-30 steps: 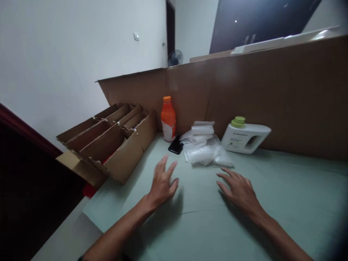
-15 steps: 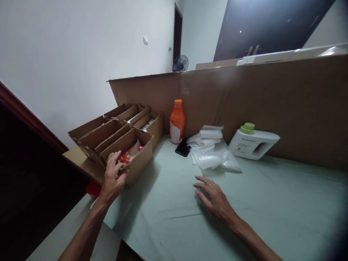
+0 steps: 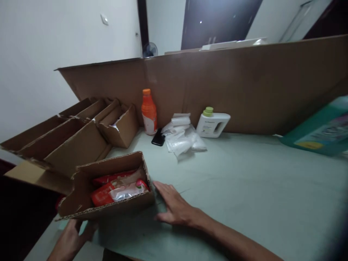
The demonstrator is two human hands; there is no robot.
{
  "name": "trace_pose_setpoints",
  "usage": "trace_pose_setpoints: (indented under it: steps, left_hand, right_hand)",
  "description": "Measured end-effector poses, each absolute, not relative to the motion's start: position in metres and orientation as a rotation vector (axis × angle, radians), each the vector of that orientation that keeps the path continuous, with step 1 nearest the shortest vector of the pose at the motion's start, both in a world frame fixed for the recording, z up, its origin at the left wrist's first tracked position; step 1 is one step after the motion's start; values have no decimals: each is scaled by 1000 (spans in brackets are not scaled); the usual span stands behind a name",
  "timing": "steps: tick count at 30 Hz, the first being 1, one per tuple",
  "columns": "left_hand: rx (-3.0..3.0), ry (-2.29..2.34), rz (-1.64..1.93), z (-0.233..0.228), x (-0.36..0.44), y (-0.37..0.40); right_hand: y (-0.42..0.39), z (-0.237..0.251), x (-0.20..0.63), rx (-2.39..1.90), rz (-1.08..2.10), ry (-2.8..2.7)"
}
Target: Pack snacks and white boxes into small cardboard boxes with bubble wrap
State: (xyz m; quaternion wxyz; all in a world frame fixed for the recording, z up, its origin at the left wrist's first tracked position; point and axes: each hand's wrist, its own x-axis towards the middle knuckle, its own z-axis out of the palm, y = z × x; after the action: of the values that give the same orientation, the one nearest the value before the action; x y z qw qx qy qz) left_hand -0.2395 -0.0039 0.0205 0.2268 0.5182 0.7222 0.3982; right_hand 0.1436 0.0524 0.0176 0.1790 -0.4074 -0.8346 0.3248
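A small open cardboard box (image 3: 111, 208) is out at the table's near left, its open top facing up. Inside lie red packets (image 3: 102, 195) and a whitish-silver packet (image 3: 126, 192) with a pink spot. My left hand (image 3: 71, 237) grips the box low on its near left side; its fingertips are hidden beneath the cardboard. At the box's right end is my right hand (image 3: 174, 204), fingers apart and thumb spread. Its fingertips come close to the box wall; I cannot tell whether they touch.
More cardboard boxes (image 3: 78, 145) stand at left. Along the back are an orange bottle (image 3: 149, 112), a black phone (image 3: 158, 138), clear plastic bags (image 3: 181, 137) and a white jug with green cap (image 3: 212, 125). A green bottle (image 3: 320, 127) is at right, before a cardboard wall (image 3: 244, 87).
The box with red packets has come out of the row of boxes toward me, with my left hand on it. My right hand has moved to its right end. The view has swung right.
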Motion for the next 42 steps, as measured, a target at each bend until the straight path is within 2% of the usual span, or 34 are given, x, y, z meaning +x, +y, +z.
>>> trace_pose_setpoints:
  steps: [3, 6, 13, 17, 20, 23, 27, 30, 33, 36, 40, 42]
  left_hand:
    - [1314, 1821, 1061, 3, -218, 0]
    - [1257, 1791, 1112, 6, -188, -2]
    - [1373, 1511, 1005, 18, -83, 31]
    - [1430, 1406, 1070, 13, -39, 52]
    - [1397, 1430, 1084, 4, -33, 50]
    - [1375, 1479, 1089, -11, -37, 38]
    - [1355, 1533, 1070, -31, -42, 23]
    - [1302, 1576, 1071, -39, -45, 15]
    - [1252, 1631, 1103, -40, -51, 13]
    - [1249, 1620, 1016, -38, -60, 17]
    - [1236, 1536, 988, -33, -65, 20]
    - [1265, 1544, 979, -26, -65, 21]
  right_hand:
    - [50, 15, 131, -1154, 939, -2267]
    - [45, 12, 144, -1145, 894, -2164]
    - [13, 11, 238, -1370, 662, -1862]
    - [7, 20, 304, -1440, 578, -1988]
    - [34, 33, 336, -1494, 368, -2050]
    - [91, 44, 333, -1569, 135, -2009]
    - [171, 49, 293, -1509, 146, -2050]
    - [193, 58, 280, -1502, 136, -1988]
    - [167, 71, 307, -1441, 45, -1830]
    - [103, 76, 363, -1401, -17, -1733]
    - [4, 69, 430, -1682, 165, -2050]
    - [-30, 69, 441, -1790, 135, -2132]
